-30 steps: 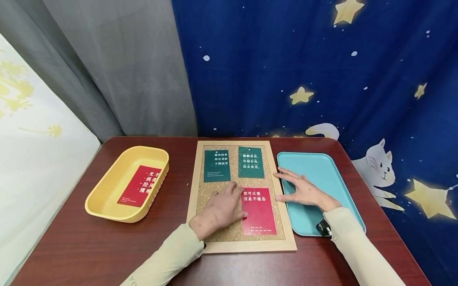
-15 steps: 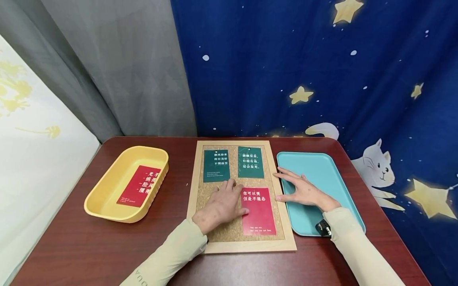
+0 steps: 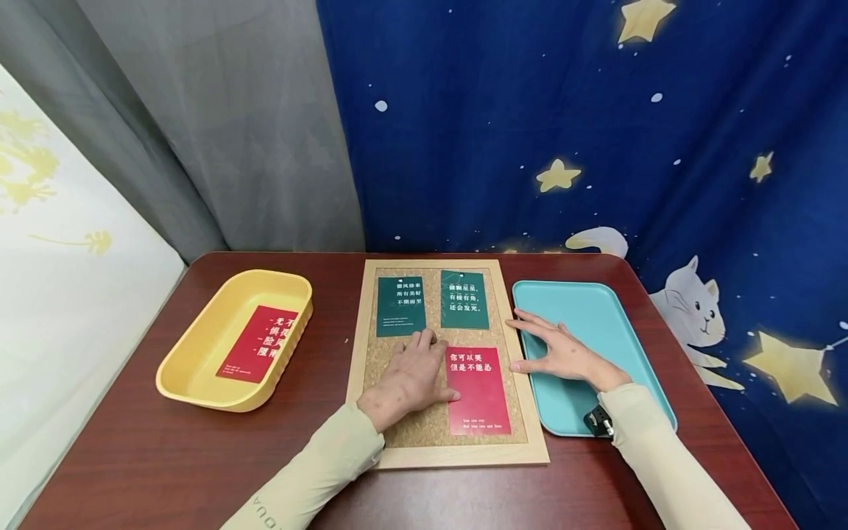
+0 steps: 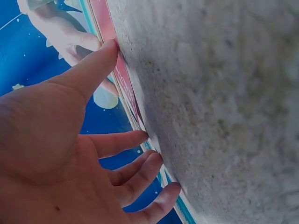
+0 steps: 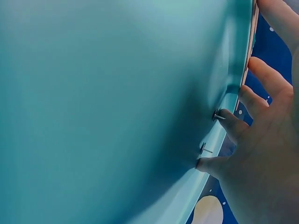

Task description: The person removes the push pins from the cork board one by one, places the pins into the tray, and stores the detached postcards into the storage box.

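A wood-framed cork board (image 3: 414,434) lies on the table in the head view. My left hand (image 3: 407,375) rests on its cork, fingertips down just below the left green card (image 3: 400,313). The thumb touches the left edge of a red card (image 3: 480,401) at the board's lower right, also seen past the thumb in the left wrist view. A second green card (image 3: 465,303) is at the upper right. My right hand (image 3: 563,355) spreads over the near side of a blue tray (image 3: 570,408), thumb and index fingertip at the board's right frame. Nothing shows in either hand.
A yellow basket (image 3: 185,379) holding another red card (image 3: 255,350) stands at the left. The right wrist view shows thumbtacks (image 5: 216,115) in the tray beside my right fingers. A starry blue curtain (image 3: 464,147) hangs behind the table (image 3: 424,500).
My left hand has shifted slightly up and to the right on the cork, its thumb staying by the red card. The right hand stays in place.
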The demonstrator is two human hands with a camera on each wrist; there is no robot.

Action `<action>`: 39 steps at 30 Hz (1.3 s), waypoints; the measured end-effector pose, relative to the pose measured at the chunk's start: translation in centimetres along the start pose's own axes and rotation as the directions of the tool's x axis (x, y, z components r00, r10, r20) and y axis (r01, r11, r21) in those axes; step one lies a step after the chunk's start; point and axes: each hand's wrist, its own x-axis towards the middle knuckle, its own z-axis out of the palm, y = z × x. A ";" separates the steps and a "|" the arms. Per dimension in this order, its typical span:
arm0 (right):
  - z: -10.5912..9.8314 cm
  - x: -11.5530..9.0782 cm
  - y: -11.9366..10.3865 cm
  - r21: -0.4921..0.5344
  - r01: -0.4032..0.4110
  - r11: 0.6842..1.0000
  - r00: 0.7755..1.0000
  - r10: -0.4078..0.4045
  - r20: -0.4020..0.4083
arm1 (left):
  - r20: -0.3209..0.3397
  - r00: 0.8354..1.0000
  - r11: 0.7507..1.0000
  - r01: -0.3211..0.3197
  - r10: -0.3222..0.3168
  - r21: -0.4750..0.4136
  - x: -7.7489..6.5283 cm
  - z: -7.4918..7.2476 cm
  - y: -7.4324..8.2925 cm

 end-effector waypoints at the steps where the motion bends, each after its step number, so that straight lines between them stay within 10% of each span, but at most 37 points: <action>1: 0.0 0.0 0.0 0.000 0.000 1.000 1.000 0.000 0.000 | -0.003 1.000 1.000 -0.001 0.001 0.000 0.0 0.0 0.0; 24: -0.1 0.0 0.2 0.013 0.018 1.000 1.000 -0.018 0.003 | -0.153 0.987 0.970 0.015 -0.054 -0.244 0.4 -0.1 0.0; 39: 0.0 -0.1 0.2 0.006 0.026 1.000 1.000 -0.026 0.001 | 0.031 0.999 0.996 0.036 -0.033 -0.083 0.3 0.3 0.5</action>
